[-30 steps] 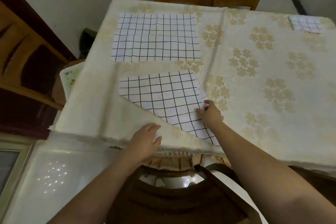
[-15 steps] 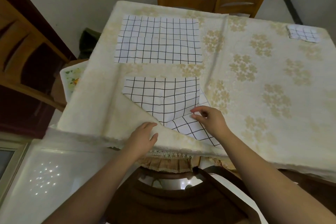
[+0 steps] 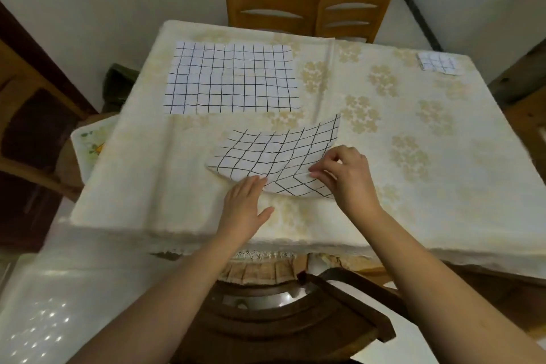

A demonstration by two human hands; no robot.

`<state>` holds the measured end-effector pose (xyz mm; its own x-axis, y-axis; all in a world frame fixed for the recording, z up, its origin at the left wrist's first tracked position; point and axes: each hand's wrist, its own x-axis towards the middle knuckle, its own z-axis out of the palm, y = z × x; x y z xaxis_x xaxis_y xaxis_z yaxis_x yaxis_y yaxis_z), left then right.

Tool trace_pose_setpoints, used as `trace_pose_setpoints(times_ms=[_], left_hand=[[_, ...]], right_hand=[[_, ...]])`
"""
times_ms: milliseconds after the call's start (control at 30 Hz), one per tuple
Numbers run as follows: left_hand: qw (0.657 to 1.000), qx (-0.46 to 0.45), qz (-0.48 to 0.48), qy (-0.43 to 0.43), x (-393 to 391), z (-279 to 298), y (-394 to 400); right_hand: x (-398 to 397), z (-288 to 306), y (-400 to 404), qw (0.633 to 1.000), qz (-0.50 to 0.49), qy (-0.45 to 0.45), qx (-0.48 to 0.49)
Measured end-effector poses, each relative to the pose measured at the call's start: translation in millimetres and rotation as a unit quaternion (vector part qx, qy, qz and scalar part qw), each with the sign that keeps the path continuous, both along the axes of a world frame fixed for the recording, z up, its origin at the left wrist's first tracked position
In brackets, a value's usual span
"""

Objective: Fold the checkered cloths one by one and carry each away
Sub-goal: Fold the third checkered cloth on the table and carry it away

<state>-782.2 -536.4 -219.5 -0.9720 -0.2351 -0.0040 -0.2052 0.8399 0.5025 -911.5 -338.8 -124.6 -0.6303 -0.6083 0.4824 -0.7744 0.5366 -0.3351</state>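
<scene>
A white checkered cloth (image 3: pixel 274 155) with black grid lines lies near the table's front edge, bowed upward and partly lifted. My right hand (image 3: pixel 345 177) pinches its near right edge between thumb and fingers. My left hand (image 3: pixel 243 210) lies flat with straight fingers, its fingertips touching the cloth's near left edge. A second checkered cloth (image 3: pixel 232 78) is spread flat at the back left of the table. A small folded checkered cloth (image 3: pixel 437 63) sits at the far right corner.
The table (image 3: pixel 413 180) wears a cream tablecloth with gold flower prints. Two wooden chairs (image 3: pixel 310 7) stand behind it. A dark wooden chair (image 3: pixel 295 322) is below me at the front edge. A wooden cabinet (image 3: pixel 26 127) stands at the left.
The near cloth came out from under the tablecloth's fold and rose off the table. My right hand lifted its edge; my left hand moved forward onto the table to the cloth.
</scene>
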Motion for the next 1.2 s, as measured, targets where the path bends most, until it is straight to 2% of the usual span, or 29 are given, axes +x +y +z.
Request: trace_pose_setpoints(times_ms=[100, 333, 500, 600, 800, 900, 967, 1033, 1100, 1200], left_hand=[[0.998, -0.022, 0.016, 0.047, -7.2, 5.2, 1.8], [0.99, 0.03, 0.029, 0.133, -28.2, 32.0, 5.9], [0.995, 0.049, 0.028, 0.084, -29.3, 54.1, -2.0], [0.998, 0.035, 0.033, 0.051, -27.2, 65.6, -17.0], [0.997, -0.075, 0.022, -0.018, -36.2, 94.4, -63.5], [0.992, -0.127, 0.013, -0.024, -48.1, 119.4, -78.7], [0.99, -0.139, 0.029, 0.016, -53.6, 139.7, -83.3], [0.984, -0.141, 0.045, 0.097, -55.0, 154.9, -83.6], [0.973, -0.141, 0.069, 0.169, -53.2, 161.8, -82.6], [0.961, -0.143, 0.071, 0.227, -43.2, 151.2, -81.2]], right_hand=[[1.8, 20.8, 8.0, 0.999, -0.022, 0.013, -0.033], [-3.8, 58.5, 32.8, 0.99, -0.009, -0.074, -0.116], [-14.3, 59.4, 60.7, 0.984, -0.09, -0.089, -0.124], [-23.6, 48.7, 74.6, 0.978, -0.136, -0.135, -0.078], [-48.8, 20.5, 91.5, 0.967, -0.175, -0.183, -0.028], [-57.5, 23.4, 81.1, 0.957, -0.187, -0.214, -0.053], [-59.4, 32.1, 73.3, 0.945, -0.191, -0.237, -0.117], [-60.1, 38.6, 70.1, 0.936, -0.191, -0.24, -0.176], [-56.4, 41.1, 69.2, 0.931, -0.177, -0.241, -0.208], [-45.0, 31.2, 73.3, 0.926, -0.158, -0.26, -0.223]])
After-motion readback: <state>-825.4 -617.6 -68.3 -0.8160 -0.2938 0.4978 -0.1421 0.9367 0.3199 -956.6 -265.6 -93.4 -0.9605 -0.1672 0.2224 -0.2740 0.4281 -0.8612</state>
